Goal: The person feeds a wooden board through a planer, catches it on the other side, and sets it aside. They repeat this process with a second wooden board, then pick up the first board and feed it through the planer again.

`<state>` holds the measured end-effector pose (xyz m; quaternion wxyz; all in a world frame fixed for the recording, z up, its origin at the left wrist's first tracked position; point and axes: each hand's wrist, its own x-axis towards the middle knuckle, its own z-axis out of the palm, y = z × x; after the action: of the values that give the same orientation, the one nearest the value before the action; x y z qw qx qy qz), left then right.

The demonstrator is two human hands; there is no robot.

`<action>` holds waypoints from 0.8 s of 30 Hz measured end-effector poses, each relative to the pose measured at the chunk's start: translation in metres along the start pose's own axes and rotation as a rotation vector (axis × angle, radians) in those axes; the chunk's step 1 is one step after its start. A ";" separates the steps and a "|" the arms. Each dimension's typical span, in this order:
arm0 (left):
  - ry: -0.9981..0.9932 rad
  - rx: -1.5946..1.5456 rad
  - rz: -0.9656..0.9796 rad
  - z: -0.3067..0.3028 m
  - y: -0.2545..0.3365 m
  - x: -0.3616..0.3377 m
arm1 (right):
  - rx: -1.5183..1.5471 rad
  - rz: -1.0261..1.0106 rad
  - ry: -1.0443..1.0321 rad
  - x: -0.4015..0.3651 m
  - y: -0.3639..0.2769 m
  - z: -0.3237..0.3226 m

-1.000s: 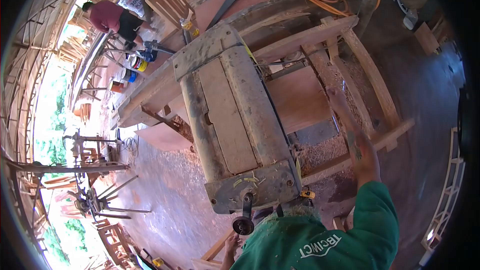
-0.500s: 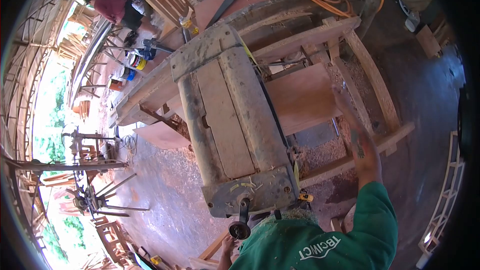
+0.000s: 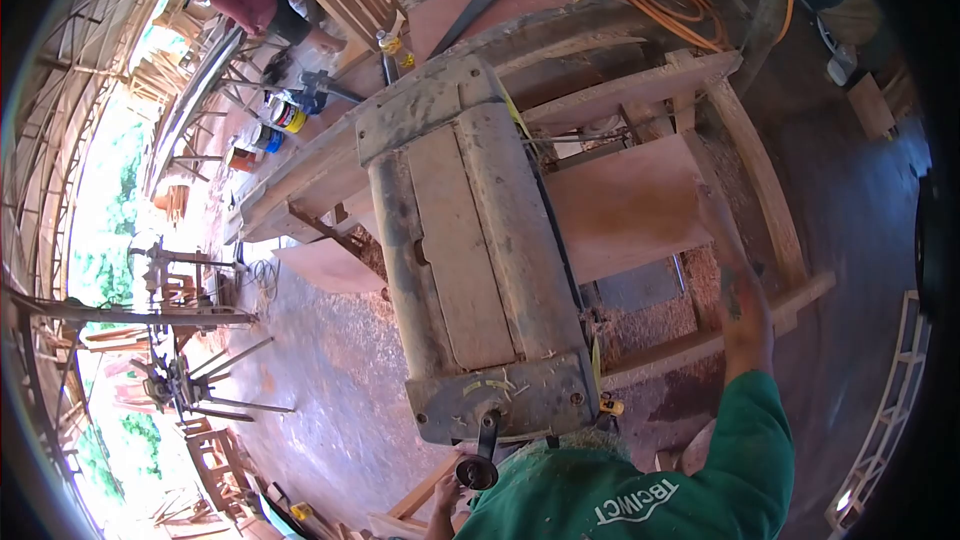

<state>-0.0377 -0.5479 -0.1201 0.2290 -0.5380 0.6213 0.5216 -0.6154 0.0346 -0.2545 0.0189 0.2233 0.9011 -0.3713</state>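
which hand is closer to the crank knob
Left. The left hand is just beside the crank knob; the right hand is farther away, at the outer edge of the wood panel.

Head-worn view, forward and down

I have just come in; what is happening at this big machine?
A person in a green top is at a dusty machine. Their right hand is at the outer end of a flat board, whose other end meets the machine. The left hand is beside the crank; contact is unclear. Farther back, a person in a maroon shirt leans forward.
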 end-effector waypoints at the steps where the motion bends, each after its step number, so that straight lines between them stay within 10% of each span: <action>1: 0.003 -0.005 -0.001 0.001 0.001 -0.002 | -0.036 0.040 -0.016 0.009 0.011 0.001; 24: 0.080 0.181 0.038 -0.024 0.000 -0.005 | -0.217 0.079 0.050 0.023 -0.005 -0.067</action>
<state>-0.0295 -0.5673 -0.1072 0.2421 -0.5236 0.6846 0.4456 -0.6295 0.0861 -0.2077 0.0351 0.2643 0.9267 -0.2647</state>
